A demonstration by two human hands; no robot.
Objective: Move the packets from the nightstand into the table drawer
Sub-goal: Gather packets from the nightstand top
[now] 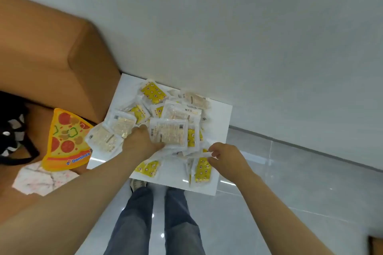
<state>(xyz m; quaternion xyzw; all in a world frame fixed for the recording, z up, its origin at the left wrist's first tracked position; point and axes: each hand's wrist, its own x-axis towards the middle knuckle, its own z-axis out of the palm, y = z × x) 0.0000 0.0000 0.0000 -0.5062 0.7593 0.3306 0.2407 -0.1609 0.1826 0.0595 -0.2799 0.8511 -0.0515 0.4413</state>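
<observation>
Nearest, two legs in blue jeans (pixel 134 223) on grey floor tiles (pixel 300 182), one shoe (pixel 137 184) tucked just under the front edge of the nightstand (pixel 218 122). Above them, both bare forearms reaching forward over its white top.

Left hand (pixel 141 143) near the left edge, fingers curled and thumb pressed down on a fanned bunch of the packets (pixel 169 134) — holding several at once, two jutting out past the left edge, a larger clear-fronted one spread toward the middle.

Right hand (pixel 226 157) over the front right part of the top, fingers bent in a narrow pinch on the white rim of a packet. Just below it, at the front edge, a yellow packet (pixel 203 170); hard to tell whether hanging from that pinch or lying flat.

Further in, the rest of the packets in a loose overlapping heap from the middle to the far edge — some printed yellow, some pale and clear — reaching the grey wall (pixel 248 27) at the back.

Off the left edge, a pizza-slice cushion (pixel 66 138) marked Dominos, lying beside a white patterned cloth (pixel 41 180) and a black bag (pixel 12 130), all on brown padded furniture (pixel 41 47) against the same wall.
</observation>
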